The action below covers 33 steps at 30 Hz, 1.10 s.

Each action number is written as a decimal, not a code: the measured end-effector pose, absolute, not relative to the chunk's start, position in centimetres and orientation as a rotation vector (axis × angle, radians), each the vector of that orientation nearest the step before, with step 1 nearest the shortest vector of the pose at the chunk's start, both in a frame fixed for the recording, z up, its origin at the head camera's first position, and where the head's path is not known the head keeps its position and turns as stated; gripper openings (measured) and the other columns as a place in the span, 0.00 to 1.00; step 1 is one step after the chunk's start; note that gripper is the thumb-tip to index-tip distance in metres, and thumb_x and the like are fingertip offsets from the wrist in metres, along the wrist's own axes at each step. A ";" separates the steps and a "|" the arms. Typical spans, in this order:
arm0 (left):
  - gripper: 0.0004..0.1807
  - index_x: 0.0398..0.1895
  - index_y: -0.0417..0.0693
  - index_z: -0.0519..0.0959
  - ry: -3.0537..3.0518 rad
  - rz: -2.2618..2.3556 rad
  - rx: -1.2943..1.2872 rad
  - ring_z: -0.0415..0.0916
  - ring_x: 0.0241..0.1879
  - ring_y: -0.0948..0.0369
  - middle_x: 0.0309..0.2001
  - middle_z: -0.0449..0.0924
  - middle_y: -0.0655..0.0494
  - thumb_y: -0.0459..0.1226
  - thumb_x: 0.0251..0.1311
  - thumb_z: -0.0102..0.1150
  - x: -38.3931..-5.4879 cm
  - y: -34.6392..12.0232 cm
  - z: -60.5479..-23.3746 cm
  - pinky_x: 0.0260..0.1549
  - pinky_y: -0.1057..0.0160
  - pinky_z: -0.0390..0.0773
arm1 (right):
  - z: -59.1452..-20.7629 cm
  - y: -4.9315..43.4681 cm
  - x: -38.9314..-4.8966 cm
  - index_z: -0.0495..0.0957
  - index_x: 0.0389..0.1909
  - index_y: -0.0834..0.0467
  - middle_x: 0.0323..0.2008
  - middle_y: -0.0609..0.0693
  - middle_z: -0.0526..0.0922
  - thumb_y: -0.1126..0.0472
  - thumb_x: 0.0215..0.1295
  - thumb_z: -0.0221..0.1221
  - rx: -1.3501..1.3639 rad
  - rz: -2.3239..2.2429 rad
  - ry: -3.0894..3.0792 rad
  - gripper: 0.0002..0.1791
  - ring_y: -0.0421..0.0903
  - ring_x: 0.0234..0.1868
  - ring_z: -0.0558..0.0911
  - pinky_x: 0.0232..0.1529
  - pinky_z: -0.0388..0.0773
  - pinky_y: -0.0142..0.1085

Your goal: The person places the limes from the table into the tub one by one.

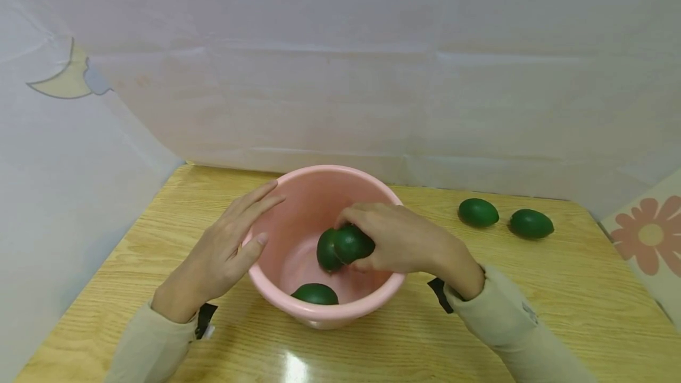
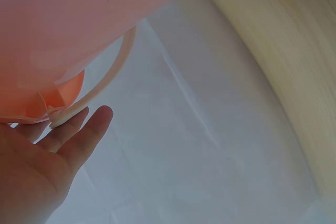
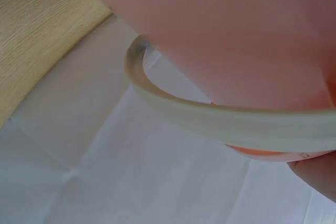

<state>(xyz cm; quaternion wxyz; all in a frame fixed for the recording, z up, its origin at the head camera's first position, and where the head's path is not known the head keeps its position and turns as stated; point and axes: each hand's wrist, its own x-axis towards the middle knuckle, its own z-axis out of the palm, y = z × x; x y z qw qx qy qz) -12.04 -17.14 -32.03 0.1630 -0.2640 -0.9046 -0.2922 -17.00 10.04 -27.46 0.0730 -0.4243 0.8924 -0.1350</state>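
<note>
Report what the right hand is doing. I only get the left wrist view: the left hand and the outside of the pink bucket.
Observer: In the head view, the right hand holds a green fruit inside the bucket.

Operator: Count the loose ones in there with it.

Observer: Two more show: a second fruit right beside the held one, and a third fruit by the near wall, partly hidden by the rim.

Operator: Tell me what is outside.

Observer: A pair of green fruits lies on the table, to the right of the bucket.
</note>
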 end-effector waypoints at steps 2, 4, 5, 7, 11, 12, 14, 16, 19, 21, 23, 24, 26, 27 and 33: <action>0.30 0.67 0.57 0.61 -2.579 -0.833 -0.756 0.51 0.69 0.57 0.71 0.52 0.58 0.36 0.58 0.47 -12.0 -17.2 -32.0 0.59 0.43 0.62 | -27.4 10.0 -17.0 0.73 0.43 0.47 0.41 0.37 0.76 0.55 0.47 0.65 -1.266 -0.403 2.675 0.20 0.36 0.43 0.73 0.48 0.71 0.33; 0.30 0.67 0.57 0.60 -2.581 -0.832 -0.757 0.51 0.69 0.57 0.71 0.52 0.57 0.36 0.59 0.46 -12.0 -17.1 -32.0 0.59 0.43 0.61 | -27.4 10.0 -17.0 0.74 0.43 0.47 0.41 0.37 0.77 0.56 0.48 0.64 -1.245 -0.409 2.670 0.19 0.36 0.44 0.73 0.49 0.71 0.33; 0.30 0.67 0.57 0.60 -2.582 -0.835 -0.758 0.51 0.69 0.57 0.71 0.52 0.58 0.36 0.59 0.46 -12.0 -17.1 -32.0 0.59 0.43 0.61 | -27.4 10.0 -17.0 0.74 0.44 0.47 0.42 0.37 0.77 0.56 0.49 0.63 -1.235 -0.410 2.670 0.19 0.36 0.45 0.74 0.50 0.71 0.32; 0.30 0.67 0.58 0.60 -2.583 -0.841 -0.759 0.51 0.69 0.58 0.71 0.52 0.58 0.36 0.59 0.46 -12.0 -17.1 -31.9 0.59 0.44 0.61 | -27.4 10.1 -17.0 0.74 0.45 0.46 0.44 0.36 0.77 0.56 0.49 0.62 -1.228 -0.412 2.674 0.20 0.36 0.48 0.74 0.52 0.70 0.33; 0.30 0.67 0.58 0.61 -2.581 -0.849 -0.754 0.51 0.69 0.58 0.70 0.52 0.59 0.36 0.58 0.47 -12.0 -17.1 -31.9 0.59 0.44 0.61 | -27.4 10.2 -17.0 0.74 0.47 0.45 0.45 0.33 0.76 0.54 0.50 0.62 -1.235 -0.437 2.686 0.20 0.34 0.50 0.73 0.53 0.70 0.33; 0.30 0.67 0.58 0.61 -2.580 -0.850 -0.753 0.51 0.69 0.59 0.70 0.52 0.59 0.36 0.58 0.47 -12.0 -17.1 -31.9 0.60 0.45 0.61 | -27.5 10.2 -16.9 0.74 0.48 0.45 0.46 0.33 0.76 0.53 0.51 0.61 -1.242 -0.447 2.688 0.20 0.34 0.50 0.73 0.53 0.70 0.32; 0.30 0.67 0.58 0.61 -2.578 -0.850 -0.752 0.51 0.69 0.59 0.70 0.53 0.59 0.36 0.59 0.47 -12.0 -17.1 -32.0 0.59 0.45 0.61 | -27.5 10.2 -16.9 0.74 0.48 0.44 0.46 0.32 0.75 0.52 0.53 0.61 -1.252 -0.469 2.688 0.19 0.33 0.50 0.73 0.53 0.70 0.32; 0.30 0.67 0.58 0.61 -2.575 -0.850 -0.755 0.51 0.69 0.58 0.70 0.53 0.58 0.37 0.59 0.47 -12.0 -17.1 -32.0 0.59 0.45 0.62 | -27.6 10.3 -16.9 0.74 0.49 0.44 0.46 0.32 0.75 0.50 0.54 0.60 -1.262 -0.489 2.685 0.19 0.32 0.50 0.73 0.53 0.70 0.32; 0.29 0.67 0.58 0.61 -2.573 -0.844 -0.759 0.52 0.69 0.58 0.70 0.53 0.58 0.37 0.59 0.46 -12.0 -17.1 -32.1 0.59 0.45 0.62 | -27.6 10.4 -16.8 0.73 0.50 0.44 0.47 0.32 0.74 0.49 0.56 0.58 -1.275 -0.516 2.687 0.19 0.32 0.50 0.73 0.54 0.70 0.32; 0.29 0.67 0.58 0.61 -2.575 -0.837 -0.759 0.52 0.69 0.58 0.70 0.53 0.58 0.37 0.59 0.46 -12.0 -17.1 -32.0 0.59 0.45 0.62 | -27.6 10.5 -16.8 0.73 0.50 0.44 0.47 0.32 0.74 0.49 0.57 0.57 -1.282 -0.535 2.689 0.19 0.31 0.51 0.72 0.55 0.69 0.32; 0.29 0.67 0.57 0.61 -2.575 -0.830 -0.761 0.52 0.69 0.57 0.70 0.53 0.57 0.37 0.60 0.46 -12.0 -17.1 -32.0 0.59 0.44 0.62 | -27.6 10.6 -16.8 0.73 0.50 0.44 0.48 0.32 0.74 0.48 0.57 0.56 -1.284 -0.556 2.690 0.18 0.31 0.50 0.72 0.55 0.69 0.32; 0.29 0.67 0.57 0.61 -2.575 -0.827 -0.761 0.52 0.69 0.57 0.70 0.53 0.57 0.37 0.60 0.46 -12.0 -17.1 -32.0 0.59 0.44 0.62 | -27.7 10.6 -16.8 0.73 0.50 0.44 0.47 0.32 0.74 0.48 0.58 0.56 -1.284 -0.569 2.690 0.18 0.30 0.51 0.72 0.55 0.69 0.32; 0.29 0.67 0.57 0.61 -2.574 -0.828 -0.758 0.52 0.69 0.58 0.70 0.53 0.58 0.38 0.60 0.45 -12.0 -17.1 -32.0 0.59 0.44 0.62 | -27.7 10.7 -16.8 0.73 0.50 0.44 0.47 0.31 0.74 0.48 0.58 0.56 -1.284 -0.596 2.688 0.18 0.29 0.51 0.72 0.55 0.69 0.31; 0.29 0.67 0.57 0.61 -2.573 -0.827 -0.759 0.52 0.69 0.58 0.70 0.53 0.58 0.38 0.59 0.46 -12.0 -17.1 -32.0 0.59 0.44 0.62 | -27.7 10.7 -16.8 0.73 0.50 0.44 0.47 0.31 0.74 0.47 0.59 0.56 -1.284 -0.615 2.683 0.18 0.29 0.51 0.72 0.55 0.70 0.31; 0.30 0.67 0.58 0.61 -2.571 -0.833 -0.755 0.52 0.69 0.58 0.70 0.53 0.58 0.37 0.58 0.47 -12.0 -17.1 -32.0 0.59 0.45 0.61 | -27.8 10.9 -16.8 0.72 0.50 0.42 0.47 0.30 0.74 0.46 0.60 0.56 -1.306 -0.721 2.665 0.17 0.28 0.51 0.72 0.55 0.70 0.31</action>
